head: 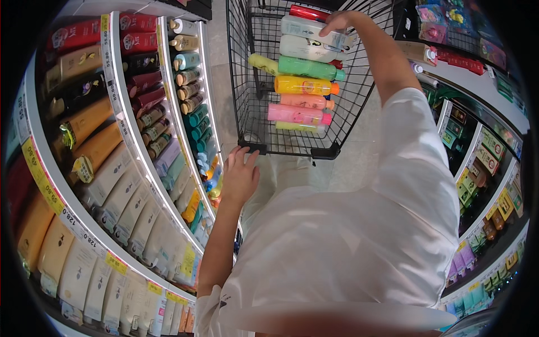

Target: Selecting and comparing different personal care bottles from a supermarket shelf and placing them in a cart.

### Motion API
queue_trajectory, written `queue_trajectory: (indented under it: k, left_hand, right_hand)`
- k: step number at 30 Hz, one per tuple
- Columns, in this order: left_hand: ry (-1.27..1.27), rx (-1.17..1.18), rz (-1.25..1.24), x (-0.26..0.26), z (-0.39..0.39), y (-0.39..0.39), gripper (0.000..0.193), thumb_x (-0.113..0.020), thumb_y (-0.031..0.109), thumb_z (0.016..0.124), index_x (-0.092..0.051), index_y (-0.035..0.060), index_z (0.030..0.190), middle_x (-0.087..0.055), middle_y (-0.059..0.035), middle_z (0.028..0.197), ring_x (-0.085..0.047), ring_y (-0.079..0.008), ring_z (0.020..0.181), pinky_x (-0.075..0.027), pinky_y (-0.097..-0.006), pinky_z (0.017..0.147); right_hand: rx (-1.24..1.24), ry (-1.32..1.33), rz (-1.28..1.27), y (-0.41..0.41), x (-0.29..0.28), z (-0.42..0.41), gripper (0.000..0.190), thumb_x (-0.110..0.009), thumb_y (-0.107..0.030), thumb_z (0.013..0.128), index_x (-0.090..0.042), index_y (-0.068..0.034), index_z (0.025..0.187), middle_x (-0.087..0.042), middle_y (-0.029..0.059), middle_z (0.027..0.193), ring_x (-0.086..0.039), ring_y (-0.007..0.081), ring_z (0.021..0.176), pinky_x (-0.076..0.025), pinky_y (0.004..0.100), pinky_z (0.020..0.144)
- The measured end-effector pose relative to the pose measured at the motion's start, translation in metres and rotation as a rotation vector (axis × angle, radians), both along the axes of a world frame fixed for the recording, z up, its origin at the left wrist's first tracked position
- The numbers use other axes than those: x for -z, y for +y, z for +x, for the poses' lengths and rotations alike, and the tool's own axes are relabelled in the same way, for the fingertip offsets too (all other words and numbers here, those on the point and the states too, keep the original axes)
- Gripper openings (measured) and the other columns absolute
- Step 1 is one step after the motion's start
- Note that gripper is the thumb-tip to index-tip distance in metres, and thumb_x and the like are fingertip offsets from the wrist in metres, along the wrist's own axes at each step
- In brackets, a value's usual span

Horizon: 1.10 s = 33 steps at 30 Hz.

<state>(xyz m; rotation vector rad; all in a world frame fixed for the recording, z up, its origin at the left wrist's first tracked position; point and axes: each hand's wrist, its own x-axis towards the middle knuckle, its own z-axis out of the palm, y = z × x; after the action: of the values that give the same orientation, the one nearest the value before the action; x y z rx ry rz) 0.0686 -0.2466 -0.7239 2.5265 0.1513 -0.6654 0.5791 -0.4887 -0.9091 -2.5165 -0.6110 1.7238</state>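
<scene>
A black wire shopping cart [246, 84] stands before me with several bottles lying in it side by side. My right hand [342, 22] reaches in at the far right, its fingers on a whitish bottle [301, 29], beside a red bottle [309, 12]; whether it grips the bottle I cannot tell. Nearer me lie a white bottle [307, 47], a green bottle [309, 67], a yellow bottle with an orange cap [303, 85] and a pink bottle [294, 113]. My left hand [242, 170] is at the cart's near left corner, fingertips by its black bumper [254, 147], holding nothing.
Shelves of bottles and tubes with a white price rail [122, 105] run close along the left. More stocked shelves [476, 147] stand on the right, with packaged goods [446, 19] hanging at the far right. Grey floor tiles [358, 147] show around the cart.
</scene>
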Motion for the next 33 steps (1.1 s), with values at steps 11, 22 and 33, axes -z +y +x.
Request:
queue_trajectory:
  k: [11, 22, 33]
  left_hand:
    - [-0.665, 0.017, 0.070, -0.186, 0.065, 0.021, 0.075, -0.086, 0.022, 0.071, -0.058, 0.0070, 0.139, -0.052, -0.0161, 0.143, -0.047, -0.0378, 0.135, -0.035, -0.0522, 0.113]
    - [-0.974, -0.019, 0.230, -0.351, -0.048, 0.022, 0.077, -0.093, 0.016, 0.063, -0.062, 0.0039, 0.132, -0.073, -0.0126, 0.102, -0.071, -0.0312, 0.087, -0.057, -0.0393, 0.077]
    - [-0.913, -0.581, -1.936, -0.347, -0.187, 0.098, 0.091, -0.051, 0.069, 0.093, -0.035, -0.0017, 0.149, -0.060, -0.0186, 0.112, -0.063, -0.0316, 0.094, -0.057, -0.0461, 0.075]
  right_hand:
    - [-0.196, 0.539, 0.402, 0.086, -0.314, -0.148, 0.055, -0.078, -0.052, 0.085, -0.072, 0.002, 0.096, -0.068, 0.0063, 0.080, -0.064, 0.0141, 0.074, -0.050, 0.0303, 0.063]
    - [-0.685, 0.502, 0.591, 0.178, -0.555, -0.308, 0.043, -0.071, -0.042, 0.095, -0.072, 0.001, 0.099, -0.067, 0.0034, 0.077, -0.062, 0.0094, 0.066, -0.047, 0.0263, 0.059]
    - [-0.446, 0.168, 1.456, 0.189, -0.603, -0.492, 0.015, -0.071, -0.016, 0.093, -0.069, -0.001, 0.094, -0.062, -0.0013, 0.070, -0.057, 0.0054, 0.058, -0.043, 0.0221, 0.052]
